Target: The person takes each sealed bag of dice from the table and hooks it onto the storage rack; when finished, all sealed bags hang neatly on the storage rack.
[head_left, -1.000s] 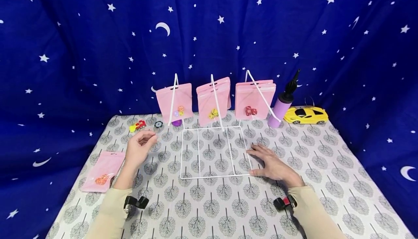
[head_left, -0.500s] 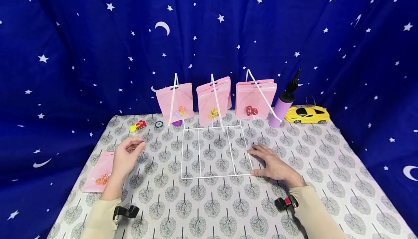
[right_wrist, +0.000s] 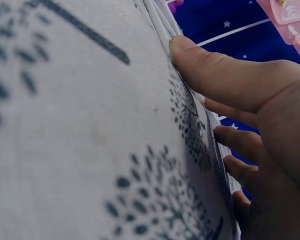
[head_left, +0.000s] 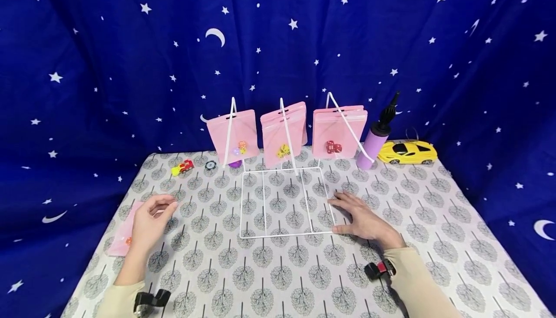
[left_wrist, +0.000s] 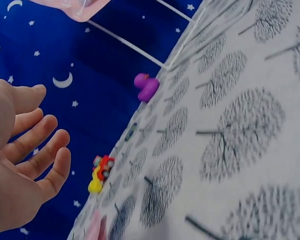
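My left hand (head_left: 149, 219) hovers at the left with loosely bent fingers and nothing in it. Beneath it, partly covered, a pink zip bag (head_left: 119, 238) with orange dice (head_left: 129, 241) lies on the cloth. My right hand (head_left: 362, 219) rests at the right side of a white wire rack (head_left: 286, 235), its thumb and fingertips right at the base bar. From the rack's three arms hang pink bags: a left one (head_left: 245, 130) with mixed dice, middle ones (head_left: 271, 137) with yellow dice and right ones (head_left: 323, 132) with red dice.
A red and yellow toy (head_left: 182, 167) and a small dark round piece (head_left: 210, 165) sit at the back left. Behind the rack is a purple toy duck (left_wrist: 148, 89). A purple hand pump (head_left: 373, 146) and yellow toy car (head_left: 408, 153) stand at the back right.
My left hand has moved left and toward me, from beside the rack to over the pink bag on the table. My right hand stays at the rack.
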Demonstrator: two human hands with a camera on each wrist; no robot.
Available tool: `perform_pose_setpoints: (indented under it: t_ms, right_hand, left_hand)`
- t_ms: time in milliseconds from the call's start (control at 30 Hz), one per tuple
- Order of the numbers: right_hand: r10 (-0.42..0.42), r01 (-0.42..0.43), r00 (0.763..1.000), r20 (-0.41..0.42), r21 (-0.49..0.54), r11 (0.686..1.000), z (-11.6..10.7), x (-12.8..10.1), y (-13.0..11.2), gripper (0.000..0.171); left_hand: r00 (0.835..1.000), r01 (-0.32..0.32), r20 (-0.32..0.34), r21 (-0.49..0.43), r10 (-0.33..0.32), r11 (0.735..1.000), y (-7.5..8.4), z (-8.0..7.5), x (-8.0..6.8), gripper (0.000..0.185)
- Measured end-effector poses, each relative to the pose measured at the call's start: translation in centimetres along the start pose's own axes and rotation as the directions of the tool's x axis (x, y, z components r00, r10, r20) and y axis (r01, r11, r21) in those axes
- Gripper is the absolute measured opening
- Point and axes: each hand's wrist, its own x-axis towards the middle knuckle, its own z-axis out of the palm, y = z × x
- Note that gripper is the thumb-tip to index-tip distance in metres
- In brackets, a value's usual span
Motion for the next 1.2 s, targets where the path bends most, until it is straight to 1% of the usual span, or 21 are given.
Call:
perform_pose_setpoints:
  t_ms: [100,200,267,367,433,533,633,767,833,1067,1200]
  right_hand:
    - [0.002,-0.002,1.000,-0.002,0.000,1.000,0.0,0.0,0.1,0.081]
    - [0.001,-0.001,1.000,0.000,-0.002,1.000,0.0,0.0,0.2,0.081]
    - [0.001,-0.001,1.000,-0.001,-0.002,1.000,0.0,0.0,0.2,0.081]
    - [0.004,-0.004,1.000,-0.003,0.000,1.000,0.0,0.0,0.1,0.082]
    - [0.007,-0.007,1.000,-0.004,-0.004,1.000,0.1,0.0,0.1,0.081]
    - [0.009,-0.009,1.000,-0.001,-0.006,1.000,0.1,0.0,0.1,0.081]
    - [0.009,-0.009,1.000,0.003,-0.006,1.000,0.1,0.0,0.1,0.081]
    - [0.009,-0.009,1.000,0.001,-0.007,1.000,0.1,0.0,0.1,0.081]
    - [0.007,-0.007,1.000,-0.002,-0.006,1.000,0.1,0.0,0.1,0.081]
    - [-0.001,0.001,1.000,0.004,-0.003,1.000,0.1,0.0,0.1,0.082]
    - [-0.002,0.002,1.000,0.005,0.003,1.000,0.1,0.0,0.1,0.081]
  left_hand:
    - [1.000,0.004,-0.023,0.013,-0.004,1.000,-0.2,-0.5,-0.3,0.026]
    - [0.999,0.034,-0.043,0.040,-0.033,0.999,-0.3,-0.9,-0.4,0.026]
    - [0.998,0.044,-0.053,0.051,-0.041,0.998,-0.4,-1.1,-0.5,0.025]
    - [0.995,0.060,-0.079,0.044,-0.056,0.997,-0.7,-1.5,-0.6,0.024]
    - [0.994,0.059,-0.099,0.041,-0.055,0.997,-1.0,-1.8,-0.9,0.024]
    - [0.986,0.097,-0.140,0.063,-0.088,0.993,-1.5,-2.4,-1.3,0.024]
    - [0.977,0.150,-0.164,0.090,-0.134,0.985,-1.8,-3.1,-1.6,0.025]
    - [0.969,0.201,-0.174,0.134,-0.177,0.970,-2.3,-3.9,-2.0,0.030]
    - [0.966,0.213,-0.181,0.161,-0.184,0.964,-2.6,-4.3,-2.2,0.032]
    - [0.958,0.230,-0.225,0.248,-0.175,0.941,-3.4,-5.3,-2.7,0.036]
    - [0.944,0.272,-0.265,0.291,-0.196,0.917,-3.7,-5.9,-2.8,0.040]
